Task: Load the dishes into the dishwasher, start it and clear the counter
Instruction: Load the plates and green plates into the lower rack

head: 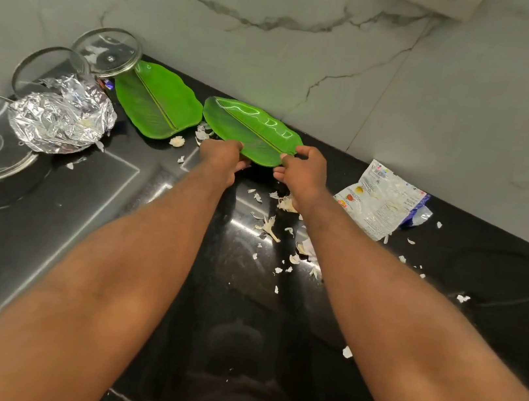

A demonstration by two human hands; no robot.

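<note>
Our leaf-shaped green plate [254, 123] lies straight ahead of both hands, at the back of the black counter [484, 284] and just short of the marble wall [315, 36]. Its long axis runs from far-left to near-right, so one long side faces us. Our left hand [221, 158] pinches that near rim about midway along, thumb on top and fingers tucked under, and our right hand [303, 172] pinches the pointed right-hand tip the same way. The hands are apart, both clamped on the plate, and neither is nearer to it than the other. Whether the plate is already off the counter we cannot tell. We judge the coming move to be a lift up and back towards us, and nothing stands over the plate to block it. Just left of the left hand a second leaf plate [157, 102] lies close beside the first one's far end, with a glass lid [107, 51] at its own far tip. Further left sit crumpled foil [63, 115] and two more lids on the cooktop [50, 202]. Right of the right hand lies a torn wrapper [379, 200], well apart from the plate. Garlic skins [273, 225] are scattered beneath our wrists; they would not hinder the lift, though they are clutter the counter has yet to lose.
</note>
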